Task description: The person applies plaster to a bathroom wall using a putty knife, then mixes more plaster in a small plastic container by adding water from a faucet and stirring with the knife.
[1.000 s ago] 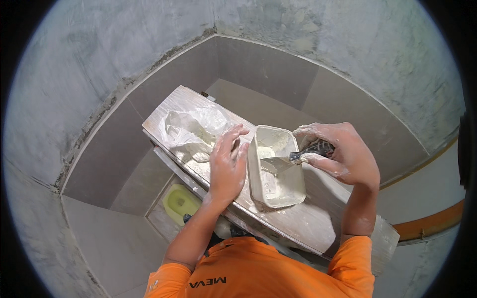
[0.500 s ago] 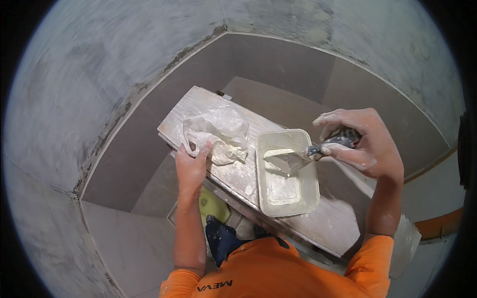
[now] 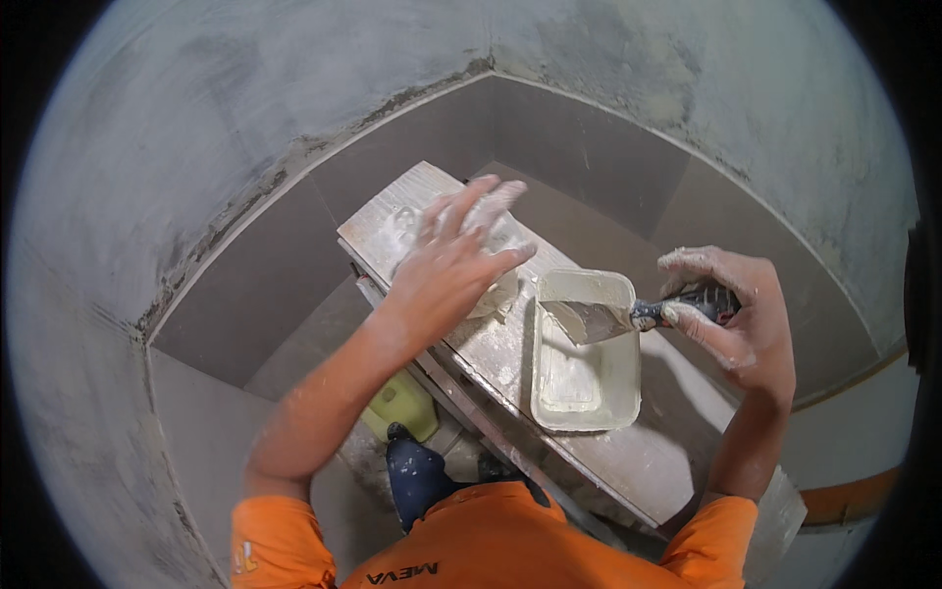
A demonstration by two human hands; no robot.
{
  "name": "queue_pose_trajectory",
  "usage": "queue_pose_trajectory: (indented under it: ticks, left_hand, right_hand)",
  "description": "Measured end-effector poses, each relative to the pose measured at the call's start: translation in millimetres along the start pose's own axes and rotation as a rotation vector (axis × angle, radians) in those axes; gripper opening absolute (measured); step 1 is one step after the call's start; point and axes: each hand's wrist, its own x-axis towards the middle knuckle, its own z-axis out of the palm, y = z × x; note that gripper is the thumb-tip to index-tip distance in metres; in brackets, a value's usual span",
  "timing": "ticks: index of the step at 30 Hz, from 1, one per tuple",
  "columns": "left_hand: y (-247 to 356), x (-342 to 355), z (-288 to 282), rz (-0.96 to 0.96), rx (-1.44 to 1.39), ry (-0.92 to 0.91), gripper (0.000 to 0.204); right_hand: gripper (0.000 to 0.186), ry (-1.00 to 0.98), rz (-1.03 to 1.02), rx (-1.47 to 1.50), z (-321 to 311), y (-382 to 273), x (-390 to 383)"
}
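Observation:
My right hand (image 3: 736, 309) grips the dark handle of a putty knife (image 3: 599, 322), its flat blade over the far end of a white plastic tub (image 3: 636, 393). Pale residue coats the inside of the tub. My left hand (image 3: 456, 255) stretches over a clear plastic bag (image 3: 502, 296) of whitish powder, fingers spread, covering most of it. Whether the fingers touch the bag I cannot tell. Both bag and tub rest on a dusty plank (image 3: 491, 358). Powder whitens the fingers of both hands.
Grey tiles (image 3: 589, 128) line the lower walls of the corner, below rough plastered walls (image 3: 265, 108). Under the plank, near my leg, sits a yellow-green object (image 3: 402, 407). An orange-brown curved edge (image 3: 854, 496) shows at the right.
My left hand has let go of the bag's near edge and swung up and right across it, fingers spreading. The putty knife stays above the tub, its blade turned slightly.

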Motion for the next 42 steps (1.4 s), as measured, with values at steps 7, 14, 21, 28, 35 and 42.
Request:
queue_pose_trajectory:
  ticks: [7,14,21,28,35,42]
  left_hand:
    - [-46,50,-10,0.17,-0.101,-0.269,0.006]
    - [-73,58,-28,0.038,-0.261,-0.07,0.011]
    - [-56,26,-31,-0.241,-0.197,-0.114,0.058]
    - [-46,-40,-30,-0.638,-0.276,-0.023,0.073]
    - [-3,-69,-53,-1.003,-1.119,-0.04,0.068]
    - [6,-76,-66,-0.87,-1.06,-0.171,0.061]
  right_hand:
    - [0.038,0.063,-0.08,-0.091,0,-12,-11]
    - [0.038,0.119,-0.063,-0.109,-1,-39,-10]
    - [0.034,0.129,-0.236,-0.061,7,-46,20]
    - [0.029,0.064,-0.356,-0.078,38,-37,49]
    - [0.023,-0.019,-0.394,-0.07,74,-3,72]
    - [0.024,0.0,-0.354,-0.244,67,8,68]
